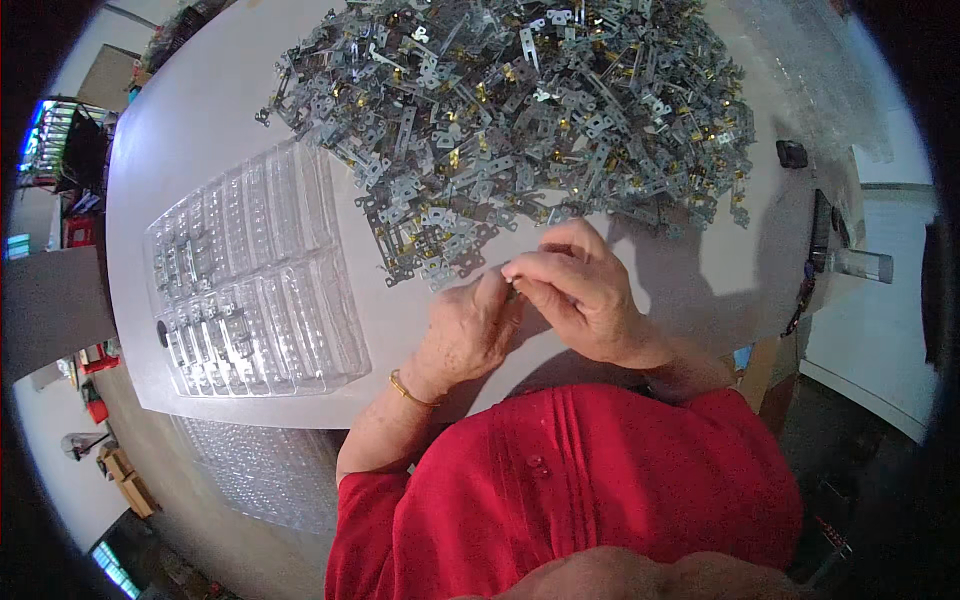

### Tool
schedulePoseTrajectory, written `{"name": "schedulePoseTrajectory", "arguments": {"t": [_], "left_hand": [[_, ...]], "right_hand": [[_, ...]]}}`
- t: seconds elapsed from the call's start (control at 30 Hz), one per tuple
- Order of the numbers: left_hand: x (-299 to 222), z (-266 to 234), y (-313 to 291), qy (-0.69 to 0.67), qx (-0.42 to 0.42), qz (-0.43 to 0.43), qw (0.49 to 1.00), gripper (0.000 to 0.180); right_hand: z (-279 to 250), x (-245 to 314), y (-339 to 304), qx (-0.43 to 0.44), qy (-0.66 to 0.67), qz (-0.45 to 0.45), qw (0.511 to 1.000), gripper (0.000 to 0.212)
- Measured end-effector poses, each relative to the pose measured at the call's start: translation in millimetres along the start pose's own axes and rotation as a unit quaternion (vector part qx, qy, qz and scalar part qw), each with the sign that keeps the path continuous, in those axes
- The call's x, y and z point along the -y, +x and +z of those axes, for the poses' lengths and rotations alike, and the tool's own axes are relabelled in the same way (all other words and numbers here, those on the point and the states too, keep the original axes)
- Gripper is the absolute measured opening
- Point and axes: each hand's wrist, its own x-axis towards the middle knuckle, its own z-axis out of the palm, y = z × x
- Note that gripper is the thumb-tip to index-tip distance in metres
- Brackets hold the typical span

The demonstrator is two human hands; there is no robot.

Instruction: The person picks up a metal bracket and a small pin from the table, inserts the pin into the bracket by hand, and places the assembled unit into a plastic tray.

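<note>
In front of my chest, my left hand and my right hand meet at the fingertips. Both are closed in a pinch around a small metal part, mostly hidden by the fingers. Just beyond them spreads a large heap of small stamped metal pieces, silver-grey with brass-coloured bits. To the left of my hands lies a clear plastic tray with rows of narrow compartments. Several metal parts sit in the compartments at its left side.
The white table has its near edge close to my body. A small black object lies at the right, near a dark strip-shaped thing and a clear cylinder. Bubble wrap hangs below the table's left edge.
</note>
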Motion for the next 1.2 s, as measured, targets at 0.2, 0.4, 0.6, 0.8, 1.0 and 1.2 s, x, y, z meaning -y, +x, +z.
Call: {"name": "schedulePoseTrajectory", "arguments": {"t": [0.2, 0.4, 0.6, 0.8, 1.0, 1.2], "left_hand": [[-2.7, -5.5, -1.6, -0.399, -0.023, -0.197, 0.895, 0.028], [-2.2, -11.9, 3.4, -0.57, -0.023, -0.193, 0.799, 0.032], [-1.7, -10.7, 2.1, -0.553, -0.006, -0.179, 0.814, 0.033], [-4.4, -10.9, 1.3, -0.469, -0.005, -0.167, 0.868, 0.034], [10.1, -8.9, -8.4, -0.287, -0.001, -0.122, 0.95, 0.029], [5.1, -9.3, -6.5, -0.18, 0.029, -0.093, 0.979, 0.027]], "right_hand": [[2.7, -10.4, -3.8, -0.073, 0.137, 0.096, 0.983, 0.014], [11.3, -13.1, -6.2, 0.002, 0.15, 0.141, 0.979, 0.015], [13.1, -12.9, -6.9, 0.007, 0.143, 0.134, 0.981, 0.014], [13.8, -16.7, -7.8, -0.013, 0.133, 0.101, 0.986, 0.013], [-0.7, -12.8, 0.2, 0.035, 0.097, 0.084, 0.991, 0.014], [-6.8, -8.8, -0.4, 0.101, 0.199, 0.184, 0.957, 0.016]]}}
